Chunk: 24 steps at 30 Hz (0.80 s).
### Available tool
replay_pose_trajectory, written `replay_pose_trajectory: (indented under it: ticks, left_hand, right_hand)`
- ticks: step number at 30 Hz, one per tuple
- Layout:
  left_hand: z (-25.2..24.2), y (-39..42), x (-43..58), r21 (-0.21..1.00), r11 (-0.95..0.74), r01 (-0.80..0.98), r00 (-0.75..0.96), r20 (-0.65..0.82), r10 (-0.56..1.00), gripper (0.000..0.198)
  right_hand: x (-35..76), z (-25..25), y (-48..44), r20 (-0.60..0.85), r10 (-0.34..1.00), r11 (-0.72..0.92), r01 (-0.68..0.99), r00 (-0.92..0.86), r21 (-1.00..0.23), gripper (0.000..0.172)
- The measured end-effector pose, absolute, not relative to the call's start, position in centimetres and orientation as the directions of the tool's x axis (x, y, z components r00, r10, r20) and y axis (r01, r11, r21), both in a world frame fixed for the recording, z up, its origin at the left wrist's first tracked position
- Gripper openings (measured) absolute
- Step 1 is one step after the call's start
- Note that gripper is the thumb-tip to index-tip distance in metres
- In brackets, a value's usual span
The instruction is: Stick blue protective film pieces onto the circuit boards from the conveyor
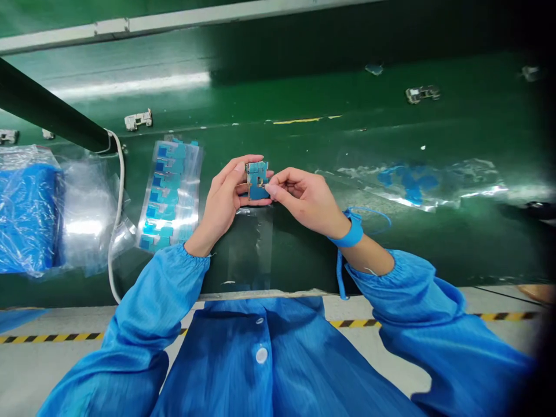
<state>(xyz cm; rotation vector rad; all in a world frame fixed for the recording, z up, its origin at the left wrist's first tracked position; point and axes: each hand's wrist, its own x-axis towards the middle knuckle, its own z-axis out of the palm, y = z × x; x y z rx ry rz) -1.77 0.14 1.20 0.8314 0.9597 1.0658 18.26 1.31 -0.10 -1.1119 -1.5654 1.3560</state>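
My left hand (226,188) is closed around a small circuit board (258,180) with blue film on its face, held above the green bench. At the board's right edge, my right hand (304,197) is closed in a pinch, thumb and forefinger touching that edge. Whether a piece of film sits in the pinch is too small to tell. A blue wrist strap (351,230) with a coiled cord circles my right wrist. Left of my left hand lies a clear sheet (171,191) carrying rows of blue film pieces.
Bagged blue material (28,217) and clear bags lie at the left, beside a white cable (119,214) and a dark post (56,104). Other boards (139,119) sit along the back. Clear film with blue scraps (408,180) lies at the right.
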Motion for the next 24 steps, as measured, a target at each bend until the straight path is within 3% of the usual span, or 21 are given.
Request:
replay_pose_trajectory:
  ticks: [11,24]
  left_hand:
    - [0.67,0.05,-1.76,0.943,0.259,-0.211,0.217,-0.213,0.953,0.053]
    - [0.97,-0.01,-1.69,0.907,0.300,-0.296,0.191,-0.251,0.949,0.048]
  right_hand:
    - [18.23,-0.58,1.28,0.033,0.953,0.070,0.113,-0.303,-0.991,0.037]
    - [17.97,-0.45,1.10,0.014,0.963,0.048,0.120,-0.271,-0.992,0.040]
